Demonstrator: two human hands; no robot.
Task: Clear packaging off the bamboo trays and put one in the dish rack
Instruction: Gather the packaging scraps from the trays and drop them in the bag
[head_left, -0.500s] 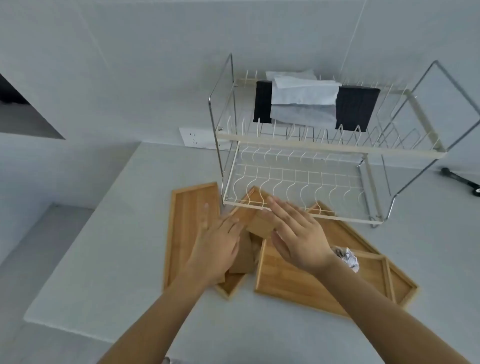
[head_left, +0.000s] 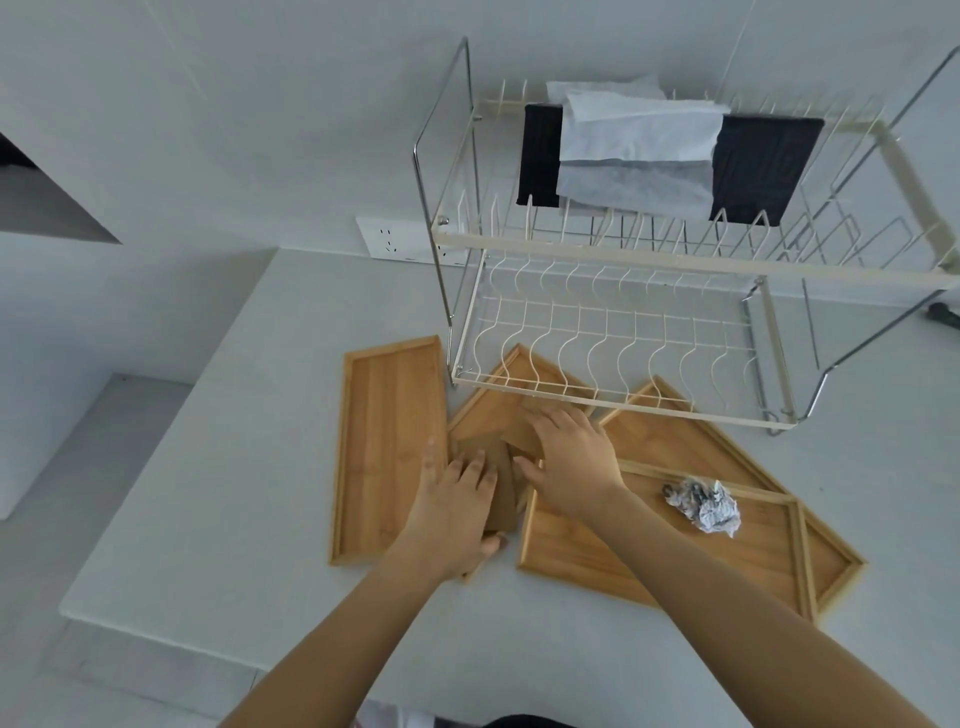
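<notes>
Several bamboo trays lie on the white counter in front of a two-tier wire dish rack (head_left: 613, 244). A long narrow tray (head_left: 387, 441) is at the left, a middle tray (head_left: 493, 405) reaches under the rack, and a wide tray (head_left: 649, 551) sits at the right. Brown cardboard packaging (head_left: 503, 488) lies on the middle tray. My left hand (head_left: 452, 514) presses flat on the cardboard's near part, thumb curled under its near end. My right hand (head_left: 571, 462) rests palm down on the cardboard's far piece. A crumpled plastic wrapper (head_left: 704, 504) lies in the wide tray.
The rack's upper tier holds a black item (head_left: 763, 166) with white paper (head_left: 639, 150) draped over it. A wall socket (head_left: 400, 241) sits behind the rack's left post. The counter's near edge (head_left: 156, 623) runs bottom left. A dark object (head_left: 945, 314) lies at the far right.
My right hand has dropped lower onto the cardboard, and my left hand has slid further over its near end. The view has tilted slightly.
</notes>
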